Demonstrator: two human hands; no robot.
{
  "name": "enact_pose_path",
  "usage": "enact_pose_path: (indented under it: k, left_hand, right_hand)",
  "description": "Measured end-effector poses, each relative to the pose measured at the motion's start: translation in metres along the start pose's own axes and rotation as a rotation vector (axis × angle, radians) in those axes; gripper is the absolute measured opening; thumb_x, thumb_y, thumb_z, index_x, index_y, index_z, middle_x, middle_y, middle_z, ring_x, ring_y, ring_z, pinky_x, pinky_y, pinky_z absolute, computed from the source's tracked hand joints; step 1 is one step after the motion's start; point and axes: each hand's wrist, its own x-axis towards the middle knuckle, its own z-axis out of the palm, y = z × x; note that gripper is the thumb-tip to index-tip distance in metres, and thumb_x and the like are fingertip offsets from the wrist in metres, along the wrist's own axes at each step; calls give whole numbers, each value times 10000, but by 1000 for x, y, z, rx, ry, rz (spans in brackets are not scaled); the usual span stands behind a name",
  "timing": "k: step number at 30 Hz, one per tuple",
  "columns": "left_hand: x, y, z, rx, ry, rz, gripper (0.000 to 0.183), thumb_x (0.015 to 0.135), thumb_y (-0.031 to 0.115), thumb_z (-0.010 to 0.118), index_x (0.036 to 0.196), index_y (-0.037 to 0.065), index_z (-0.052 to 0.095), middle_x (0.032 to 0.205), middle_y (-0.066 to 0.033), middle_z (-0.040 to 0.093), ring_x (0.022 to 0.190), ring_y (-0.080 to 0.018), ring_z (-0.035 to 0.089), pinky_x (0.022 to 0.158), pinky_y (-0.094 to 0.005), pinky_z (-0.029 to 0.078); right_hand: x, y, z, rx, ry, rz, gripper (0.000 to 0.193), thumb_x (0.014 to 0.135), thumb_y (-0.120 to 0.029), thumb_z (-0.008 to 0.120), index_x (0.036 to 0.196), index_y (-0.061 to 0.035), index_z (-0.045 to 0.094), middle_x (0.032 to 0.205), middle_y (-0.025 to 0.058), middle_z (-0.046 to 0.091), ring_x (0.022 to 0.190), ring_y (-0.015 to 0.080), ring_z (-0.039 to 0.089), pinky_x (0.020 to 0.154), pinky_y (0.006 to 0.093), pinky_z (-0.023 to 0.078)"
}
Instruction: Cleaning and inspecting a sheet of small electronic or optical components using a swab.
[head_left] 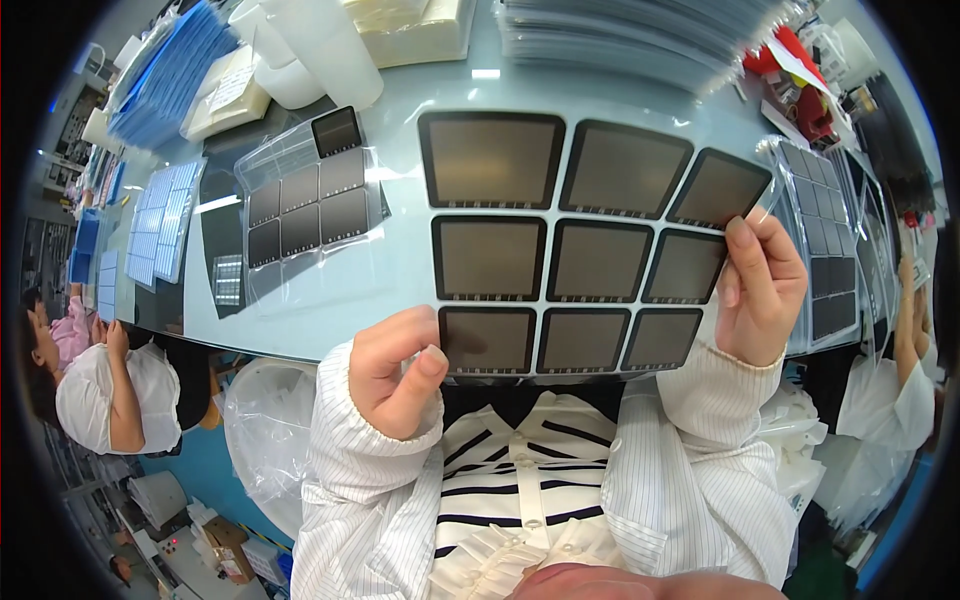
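Between my two hands is a flat tray of dark panels (490, 260), facing me just above the table's front edge. Its rectangular grey-brown panels have black borders and sit in three rows of three. My left hand (395, 370) pinches its lower left edge between thumb and fingers. On the right edge, beside the middle row, my right hand (760, 290) grips with the thumb in front and some fingers hidden behind. A clear plastic tray (300, 285) with several similar dark panels lies to the left. One loose-looking panel (337, 132) rests at its far right corner.
Stacked clear trays (620, 45) stand at the back. More panel trays (825, 240) lie at the right edge, bluish ones (160, 225) at the left. White containers (320, 50) stand at back left. Below sits a plastic-lined bin (268, 430). A co-worker (120, 390) sits at left.
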Motion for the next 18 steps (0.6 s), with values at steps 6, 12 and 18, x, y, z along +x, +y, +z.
enact_pose_path:
  k: [6,12,18]
  left_hand:
    - [1,-4,18,43,44,74,262,874,163,575,713,-41,541,611,-64,456,538,-149,407,494,-262,310]
    - [-5,2,21,65,50,32,254,893,112,543,690,-40,527,590,-59,460,508,-146,390,473,-264,289]
    - [-5,13,21,6,116,-81,313,913,117,522,646,-45,518,537,-38,465,482,-105,377,457,-247,274]
  right_hand:
    - [11,-1,-9,-1,32,-23,127,864,-57,631,950,35,638,715,19,592,461,24,382,438,162,254]
    - [20,-8,-15,22,-10,-100,146,868,-68,631,964,42,640,718,24,598,468,25,381,442,161,254]
    - [21,-9,-19,28,-114,-124,169,896,-68,592,1042,9,628,806,23,634,478,15,388,444,147,258]
